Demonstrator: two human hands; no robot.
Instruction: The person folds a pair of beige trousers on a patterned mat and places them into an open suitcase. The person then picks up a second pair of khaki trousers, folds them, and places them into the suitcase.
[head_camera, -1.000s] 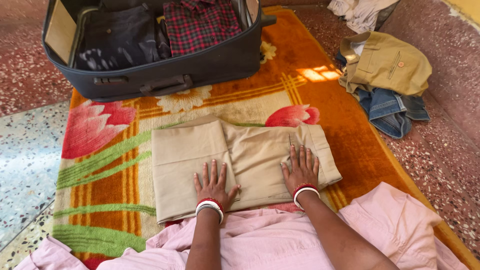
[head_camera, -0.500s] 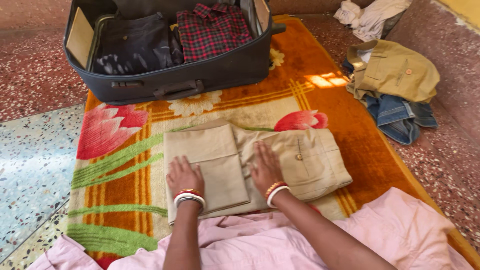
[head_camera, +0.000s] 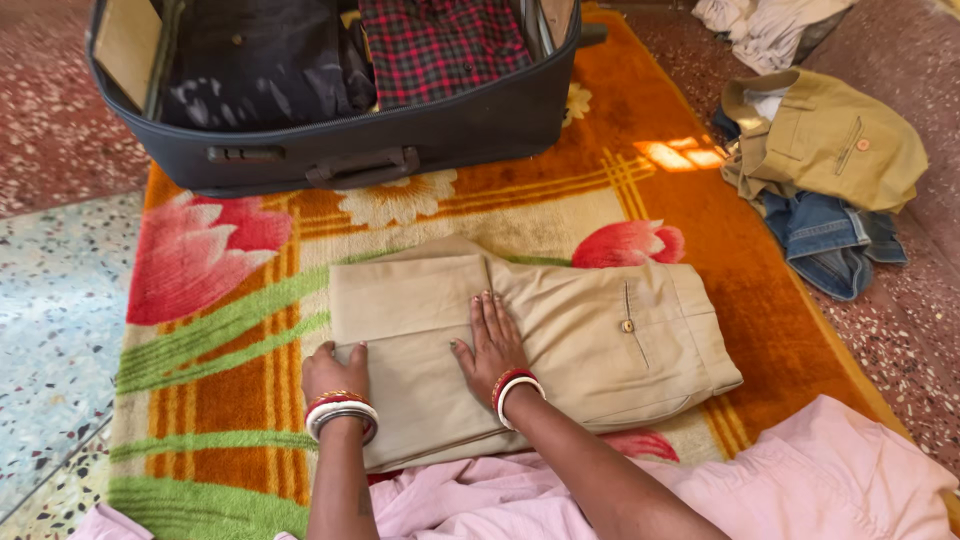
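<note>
Folded beige trousers (head_camera: 590, 340) lie on a flowered orange rug (head_camera: 220, 300) in front of me. My left hand (head_camera: 335, 373) is at the trousers' left edge, fingers curled around the folded cloth there. My right hand (head_camera: 490, 345) lies flat on the middle of the trousers, fingers spread and pointing away from me. Both wrists wear red and white bangles. A button and pocket slit show on the right half of the trousers.
An open dark suitcase (head_camera: 350, 140) stands at the rug's far end, holding a red plaid shirt (head_camera: 440, 45) and a dark garment (head_camera: 260, 70). A khaki shirt (head_camera: 840, 140) on blue jeans (head_camera: 825, 235) lies at the right, with pale cloth (head_camera: 770, 25) beyond.
My left hand slid from the middle of the trousers to their left edge and curled. My right hand moved left from the pocket side to the centre. The camera tilted slightly.
</note>
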